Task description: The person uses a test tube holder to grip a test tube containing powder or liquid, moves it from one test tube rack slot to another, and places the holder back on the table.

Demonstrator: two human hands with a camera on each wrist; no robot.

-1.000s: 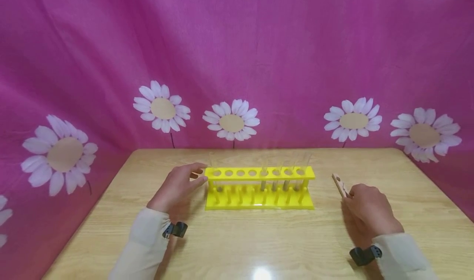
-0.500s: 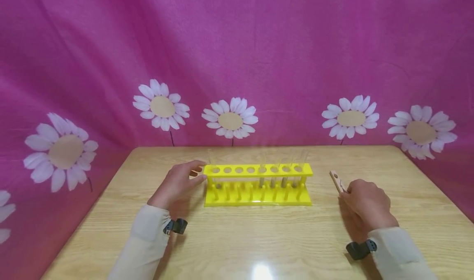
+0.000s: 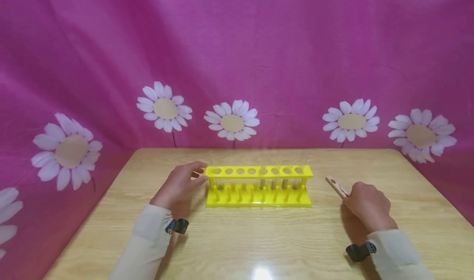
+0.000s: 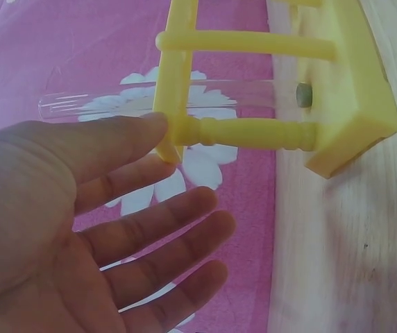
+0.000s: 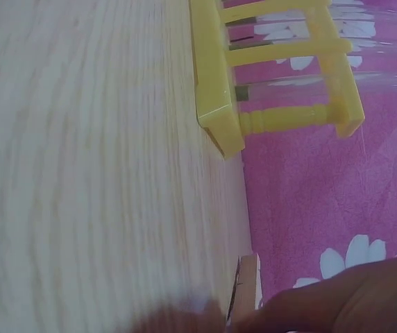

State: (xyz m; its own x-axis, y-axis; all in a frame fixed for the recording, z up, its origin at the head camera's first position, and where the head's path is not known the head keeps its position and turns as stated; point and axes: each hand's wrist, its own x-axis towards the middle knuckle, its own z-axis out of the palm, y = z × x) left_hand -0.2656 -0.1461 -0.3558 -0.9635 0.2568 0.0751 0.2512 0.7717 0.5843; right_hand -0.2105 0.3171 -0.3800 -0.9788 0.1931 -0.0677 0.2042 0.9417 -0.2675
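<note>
A yellow test tube rack [image 3: 259,202] stands upright on the table. My left hand [image 3: 177,184] pinches the left end of its top bar between thumb and index finger; the other fingers spread loosely, as the left wrist view shows. One clear test tube [image 4: 101,105] with a dark bottom stands in the leftmost hole. Several more test tubes [image 3: 263,184] fill the holes on the right half. To the right of the rack, my right hand [image 3: 368,202] grips a wooden test tube holder [image 3: 335,186], its tip pointing toward the rack. The palm hides the holder's rear part.
Under everything is a light wood-grain table [image 3: 229,239]. A magenta curtain [image 3: 289,58] with white daisies hangs behind and at the sides. Between rack and right hand lies a stretch of bare tabletop.
The test tube holder's tip has swung left toward the rack as my right hand turned slightly. My left hand keeps its hold on the rack, and the head view has shifted a little.
</note>
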